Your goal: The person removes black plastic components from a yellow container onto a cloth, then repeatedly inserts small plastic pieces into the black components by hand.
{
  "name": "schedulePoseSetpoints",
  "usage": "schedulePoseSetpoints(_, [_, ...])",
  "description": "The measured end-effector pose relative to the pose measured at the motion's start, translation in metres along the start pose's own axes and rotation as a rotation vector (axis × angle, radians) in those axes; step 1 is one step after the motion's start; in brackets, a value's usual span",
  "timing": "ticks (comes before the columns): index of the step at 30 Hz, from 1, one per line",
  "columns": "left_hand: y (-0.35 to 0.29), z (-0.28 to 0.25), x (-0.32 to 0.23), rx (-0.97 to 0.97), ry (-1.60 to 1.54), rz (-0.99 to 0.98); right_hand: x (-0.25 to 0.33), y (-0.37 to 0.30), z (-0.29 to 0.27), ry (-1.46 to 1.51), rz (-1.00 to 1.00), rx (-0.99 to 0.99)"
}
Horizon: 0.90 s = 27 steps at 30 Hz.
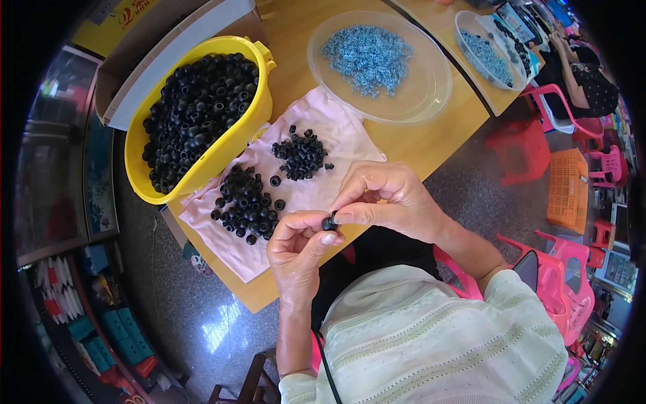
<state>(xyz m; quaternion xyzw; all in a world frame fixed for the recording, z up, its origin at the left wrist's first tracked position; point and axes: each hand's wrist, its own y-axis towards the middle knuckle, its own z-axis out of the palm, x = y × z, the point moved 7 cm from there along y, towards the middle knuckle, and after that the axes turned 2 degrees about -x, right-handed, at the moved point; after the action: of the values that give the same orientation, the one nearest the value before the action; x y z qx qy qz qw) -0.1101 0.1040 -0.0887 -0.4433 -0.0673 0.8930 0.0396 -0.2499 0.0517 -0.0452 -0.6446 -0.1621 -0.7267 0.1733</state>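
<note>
Head view: over the near edge of the wooden table (pixel 431 135), beside the pink cloth (pixel 336 145) with its two piles of black rings, both hands meet. The left hand (pixel 296 249) and right hand (pixel 387 202) each pinch one small black ring (pixel 330 221) between thumb and fingertips — it sits at their junction, equally near both, its axis too small to tell.

L hand (pixel 296 246) & R hand (pixel 387 198) pinch a small black ring (pixel 330 221) between fingers (pixel 316 237), near edge of tabletop (pixel 431 145). Two black ring piles (pixel 247 204) lie on pink cloth (pixel 336 138); yellow tub (pixel 225 145) far left, clear dish (pixel 424 87) w/ blue bits beyond.
</note>
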Motion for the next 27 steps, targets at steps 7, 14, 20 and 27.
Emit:
schedulePoseSetpoints(7, [0.002,0.002,-0.001,-0.011,-0.005,0.013,0.0,-0.002,-0.002,-0.095,-0.06,-0.034])
schedulePoseSetpoints(14, [0.004,0.001,0.001,-0.035,0.022,0.033,0.013,-0.005,0.0,-0.37,-0.208,-0.09])
schedulePoseSetpoints(20, [0.004,0.002,0.0,-0.031,0.006,0.02,0.027,-0.009,0.003,-0.453,-0.275,-0.082])
schedulePoseSetpoints(27, [0.0,0.006,0.006,-0.055,-0.099,-0.112,0.042,-0.019,0.013,-0.828,-0.559,-0.134])
